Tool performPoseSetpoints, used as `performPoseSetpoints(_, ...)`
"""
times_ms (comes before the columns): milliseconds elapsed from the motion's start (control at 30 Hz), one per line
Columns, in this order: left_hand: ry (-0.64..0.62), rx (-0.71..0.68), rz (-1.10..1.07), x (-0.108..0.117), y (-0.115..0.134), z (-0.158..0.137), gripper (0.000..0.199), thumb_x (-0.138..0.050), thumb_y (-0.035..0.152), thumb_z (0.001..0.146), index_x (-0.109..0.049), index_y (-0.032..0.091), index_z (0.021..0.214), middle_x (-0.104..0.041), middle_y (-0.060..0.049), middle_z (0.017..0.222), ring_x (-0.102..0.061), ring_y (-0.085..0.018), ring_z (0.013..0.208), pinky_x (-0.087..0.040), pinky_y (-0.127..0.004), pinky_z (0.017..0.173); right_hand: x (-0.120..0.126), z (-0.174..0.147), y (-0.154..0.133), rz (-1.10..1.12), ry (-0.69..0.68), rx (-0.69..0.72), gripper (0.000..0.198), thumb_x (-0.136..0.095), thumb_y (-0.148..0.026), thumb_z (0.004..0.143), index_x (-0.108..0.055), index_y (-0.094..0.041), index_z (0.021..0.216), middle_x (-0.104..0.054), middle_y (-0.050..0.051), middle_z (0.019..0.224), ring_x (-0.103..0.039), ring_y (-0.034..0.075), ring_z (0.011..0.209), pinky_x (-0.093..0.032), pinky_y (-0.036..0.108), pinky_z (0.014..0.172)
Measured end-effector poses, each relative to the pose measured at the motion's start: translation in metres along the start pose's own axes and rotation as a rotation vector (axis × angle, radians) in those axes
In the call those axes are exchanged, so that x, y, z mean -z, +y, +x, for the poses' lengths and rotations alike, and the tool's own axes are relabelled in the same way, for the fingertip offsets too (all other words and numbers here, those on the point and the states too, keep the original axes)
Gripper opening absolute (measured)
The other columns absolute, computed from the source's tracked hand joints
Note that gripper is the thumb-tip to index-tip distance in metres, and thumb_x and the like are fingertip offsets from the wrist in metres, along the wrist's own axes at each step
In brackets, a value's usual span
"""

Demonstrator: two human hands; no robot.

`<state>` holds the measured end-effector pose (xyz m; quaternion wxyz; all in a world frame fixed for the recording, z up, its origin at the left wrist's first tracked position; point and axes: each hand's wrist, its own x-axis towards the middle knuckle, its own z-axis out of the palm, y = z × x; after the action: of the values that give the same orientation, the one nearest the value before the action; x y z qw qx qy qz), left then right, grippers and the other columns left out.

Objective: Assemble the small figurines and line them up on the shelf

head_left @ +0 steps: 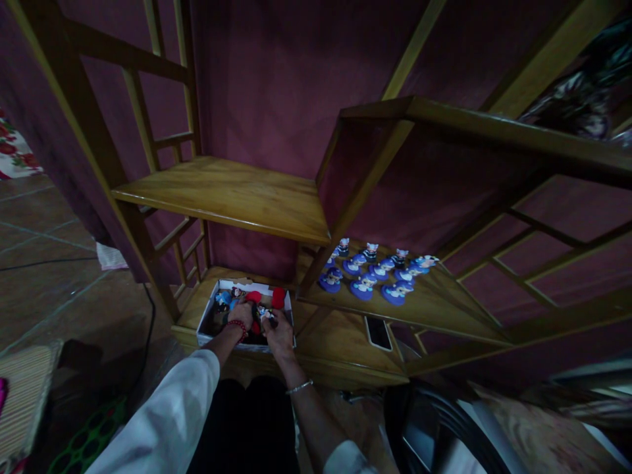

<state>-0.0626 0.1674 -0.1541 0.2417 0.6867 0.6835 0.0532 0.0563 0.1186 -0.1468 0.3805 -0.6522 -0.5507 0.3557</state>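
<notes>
A white-edged cardboard box (206, 322) on the low wooden shelf holds several small figurines, among them a blue one (223, 299) and red pieces (278, 297). My left hand (240, 315), with a red bead bracelet at the wrist, reaches into the box. Its fingertips are lost among the dark and red items, so its grip is unclear. Over the box's right half, my right hand (280, 334) is closed around a small black-and-white figurine (267, 314). The two hands are close together but apart.
Several blue-purple figurines (364, 286) and dark-clothed ones (370, 251) stand in rows on the raised shelf (444, 313) to the right. A phone (378, 332) lies below it. An upper wooden shelf (227, 191) overhangs the box. A black round object (439, 421) stands at lower right.
</notes>
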Motion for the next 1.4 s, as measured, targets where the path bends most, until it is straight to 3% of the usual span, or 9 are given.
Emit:
performPoseSetpoints(233,0.061,0.011,0.05,0.001,0.005,-0.002,0.033,-0.032,0.012,0.079,-0.055,0.014,0.102,-0.05,-0.013,0.113,-0.046,-0.02,0.104,-0.04,-0.03,0.082,0.004,-0.003,-0.007,-0.071,0.014,0.017,0.031,-0.046,-0.034,0.073,-0.054,-0.017,0.098,-0.064,0.004,0.083,-0.061,0.015,0.07,-0.05,0.025,0.061)
performPoseSetpoints(633,0.089,0.042,0.099,0.001,0.007,0.003,0.033,-0.029,0.007,0.079,-0.052,0.007,0.103,-0.05,-0.017,0.112,-0.041,-0.02,0.11,-0.036,-0.029,0.087,0.0,-0.002,0.001,-0.082,0.063,0.008,0.031,-0.049,-0.034,0.072,-0.056,-0.022,0.1,-0.064,0.002,0.087,-0.06,0.016,0.079,-0.05,0.025,0.064)
performPoseSetpoints(1400,0.05,0.033,0.097,0.001,0.008,0.002,0.037,-0.028,0.014,0.08,-0.052,0.017,0.109,-0.047,-0.014,0.115,-0.038,-0.025,0.111,-0.039,-0.034,0.081,-0.001,-0.002,0.005,-0.054,0.065,0.024,0.032,-0.049,-0.034,0.072,-0.055,-0.023,0.101,-0.064,0.001,0.086,-0.06,0.016,0.078,-0.05,0.025,0.062)
